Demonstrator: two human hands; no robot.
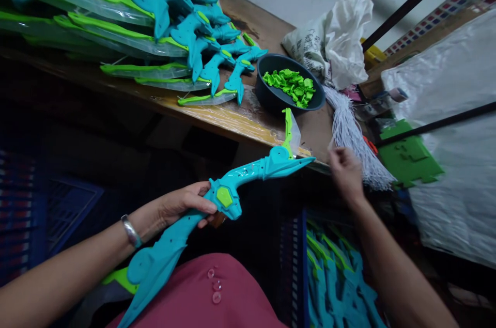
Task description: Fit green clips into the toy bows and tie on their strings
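Note:
My left hand (194, 204) is wrapped round the middle of a teal plastic toy bow (244, 175) with bright green parts. The bow lies slantwise above my lap, its upper end near the table edge. Beside a bundle of white strings (344, 121), my right hand (346, 170) is closed in a pinch. A thin pale strand shows at its fingertips, partly blurred. On the table, a dark bowl (264, 99) holds small green plastic pieces (290, 85).
Many similar toy bows (194, 33) are stacked at the table's (248, 126) left. A blue crate (300, 266) with more bows stands low at right. White sacks (329, 38) and a green foam piece (411, 155) lie beyond. Another blue crate (70, 209) is at left.

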